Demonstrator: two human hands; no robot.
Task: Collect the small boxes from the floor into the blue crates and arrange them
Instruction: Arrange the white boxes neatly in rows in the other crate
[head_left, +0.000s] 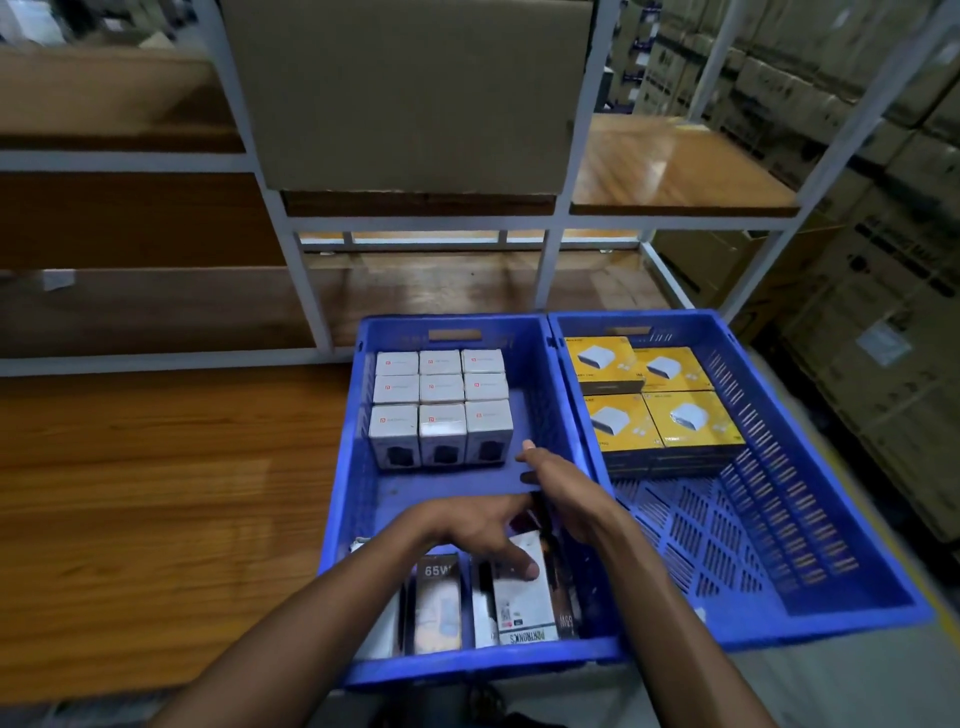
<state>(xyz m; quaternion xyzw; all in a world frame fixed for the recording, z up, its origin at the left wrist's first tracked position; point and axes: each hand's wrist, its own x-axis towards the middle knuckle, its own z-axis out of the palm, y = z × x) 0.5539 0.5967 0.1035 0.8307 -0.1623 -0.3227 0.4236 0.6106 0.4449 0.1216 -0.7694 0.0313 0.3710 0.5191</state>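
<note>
My left grip (485, 530) is pressing, fingers spread, on the white box (522, 592) in the left crate's (337, 525) near row while my right (563, 486) is hovering open; pushing unevenly risks toppling neighbouring boxes.

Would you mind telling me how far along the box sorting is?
Done: nine white boxes sit in a neat block in the left crate, and yellow boxes are stacked in the right crate. In hand: the left hand presses a box into the near row; the right hand hovers open. Left: both crates have bare floor space.
</note>
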